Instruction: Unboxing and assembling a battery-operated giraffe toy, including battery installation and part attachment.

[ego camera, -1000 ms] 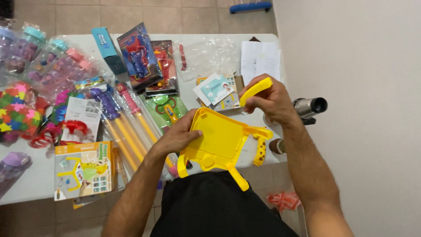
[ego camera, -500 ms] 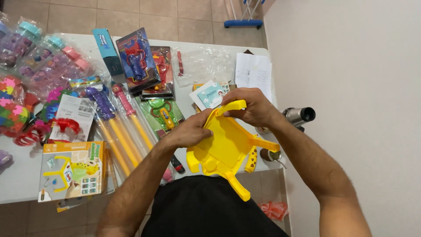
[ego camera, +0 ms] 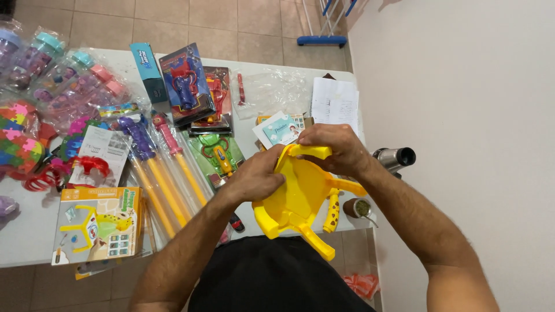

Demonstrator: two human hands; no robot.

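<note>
Item: yellow toy chair [ego camera: 300, 196], partly assembled. My left hand [ego camera: 254, 179] grips its seat; my right hand [ego camera: 335, 147] clasps a leg [ego camera: 309, 152], seemingly not yet seated. Worktop [ego camera: 23, 231] beneath.

left hand [ego camera: 257, 176] fingers curl behind yellow chair [ego camera: 298, 199], tips hidden | right hand [ego camera: 335, 149] covers chair's top edge | purple toy [ego camera: 7, 205] cut by left edge | bagged cups [ego camera: 34, 60] cut at top-left | print on papers [ego camera: 335, 104] too small to tell
</note>
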